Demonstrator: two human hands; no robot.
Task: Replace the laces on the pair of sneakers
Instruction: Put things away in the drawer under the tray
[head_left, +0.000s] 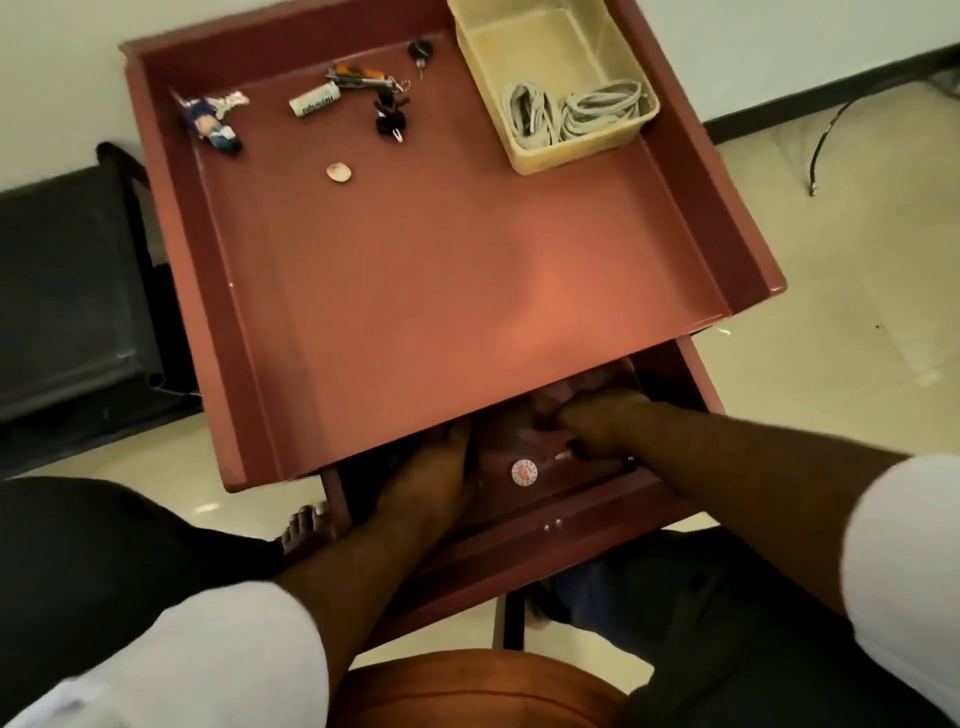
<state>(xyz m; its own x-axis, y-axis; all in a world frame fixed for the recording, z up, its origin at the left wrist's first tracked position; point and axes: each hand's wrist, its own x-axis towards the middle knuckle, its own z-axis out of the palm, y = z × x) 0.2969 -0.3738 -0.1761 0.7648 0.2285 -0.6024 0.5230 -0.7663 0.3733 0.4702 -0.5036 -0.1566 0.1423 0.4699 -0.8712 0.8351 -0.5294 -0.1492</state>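
Both my hands reach into the drawer (597, 499) under the worktop (415, 270); my right hand (597, 421) grips something reddish, possibly a sneaker; my left hand (431, 483) lies flat beside it; laces (571, 111) sit far ahead in the tub (524, 156).

The person wears a white top whose sleeves (171, 639) end short of the bare forearms, dark trousers (93, 551) over both legs, no rings or watch on the left hand (431, 478) or right hand (597, 421), and a bare foot (306, 530).

Pale grey laces (571, 111) lie coiled inside the cream basket (524, 156).
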